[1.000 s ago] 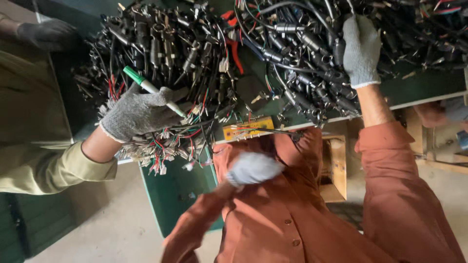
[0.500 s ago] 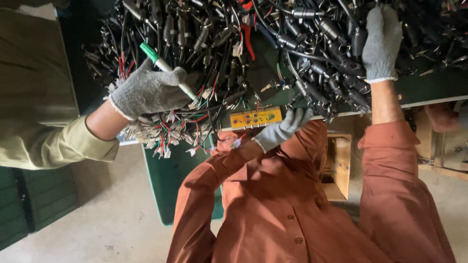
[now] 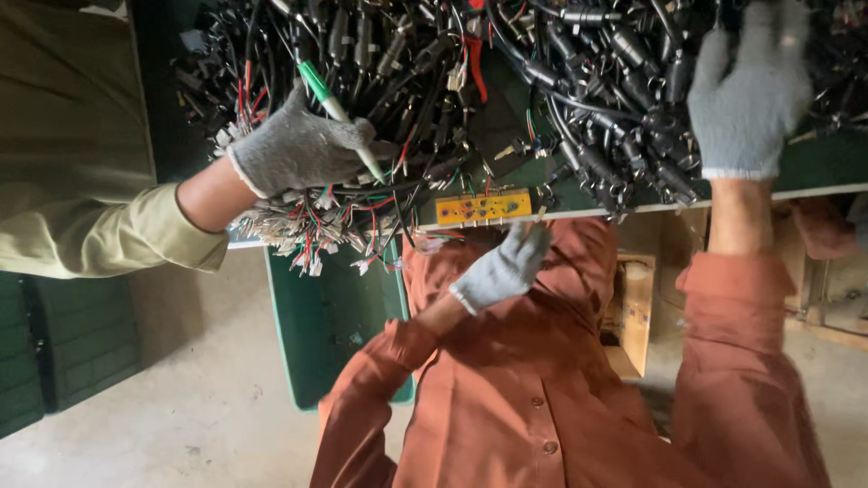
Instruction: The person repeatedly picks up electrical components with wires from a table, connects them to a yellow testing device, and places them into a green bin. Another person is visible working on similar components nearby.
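Grey-gloved right hand (image 3: pixel 743 99) lies flat, grip open, on the black cables (image 3: pixel 597 81) heaped at 1 o'clock on the green bench (image 3: pixel 814 163). The left hand (image 3: pixel 502 269) curls under the bench edge by an orange circuit board (image 3: pixel 484 207) (its grip cannot be told). At 10 o'clock a co-worker's hand (image 3: pixel 298 149) holds a green pen (image 3: pixel 336 110)

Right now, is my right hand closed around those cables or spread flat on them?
Spread flat. The gloved right hand lies with fingers extended on the black cable pile, none curled around a cable.
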Demonstrator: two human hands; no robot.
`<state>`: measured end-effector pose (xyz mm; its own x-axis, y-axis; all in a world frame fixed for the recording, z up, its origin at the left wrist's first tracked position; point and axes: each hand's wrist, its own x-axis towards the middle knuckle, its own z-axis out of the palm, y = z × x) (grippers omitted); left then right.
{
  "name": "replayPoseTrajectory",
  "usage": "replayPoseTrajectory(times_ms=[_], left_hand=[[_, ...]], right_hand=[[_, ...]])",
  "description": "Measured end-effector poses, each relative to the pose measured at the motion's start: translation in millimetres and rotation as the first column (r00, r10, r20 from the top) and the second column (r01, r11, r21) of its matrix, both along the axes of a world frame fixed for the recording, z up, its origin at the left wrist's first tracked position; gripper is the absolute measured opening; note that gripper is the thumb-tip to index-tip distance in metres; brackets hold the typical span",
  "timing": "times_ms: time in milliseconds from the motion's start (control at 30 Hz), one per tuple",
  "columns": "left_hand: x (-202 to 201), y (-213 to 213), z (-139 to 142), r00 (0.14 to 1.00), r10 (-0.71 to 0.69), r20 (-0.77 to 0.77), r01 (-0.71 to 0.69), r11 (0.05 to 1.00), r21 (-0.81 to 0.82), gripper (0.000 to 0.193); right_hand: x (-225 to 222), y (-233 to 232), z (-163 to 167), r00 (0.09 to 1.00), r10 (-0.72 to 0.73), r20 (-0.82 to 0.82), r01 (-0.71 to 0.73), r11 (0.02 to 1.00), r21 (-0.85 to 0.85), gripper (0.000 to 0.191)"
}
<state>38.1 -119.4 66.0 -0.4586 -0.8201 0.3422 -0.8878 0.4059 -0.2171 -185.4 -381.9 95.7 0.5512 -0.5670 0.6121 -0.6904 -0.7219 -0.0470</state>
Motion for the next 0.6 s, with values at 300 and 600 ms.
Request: replayPoseTrajectory(times_ms=[300, 600], left_hand=[[-46.3, 82.6, -109.1, 0.931, 0.203, -0.303, -0.191, 0.979, 0.068, 0.042], [-45.0, 101.0, -44.5, 0.359, 0.419, -0.834, -0.383, 0.881, 0.278, 0.047]], right_hand=[[17.6, 217.3, -79.7, 0.881, 0.219, 0.42, -0.473, 0.372, 0.798, 0.019], [-32.1, 241.9, -153.0, 0.857, 0.092, 0.507, -0.506, 0.337, 0.794, 0.02]])
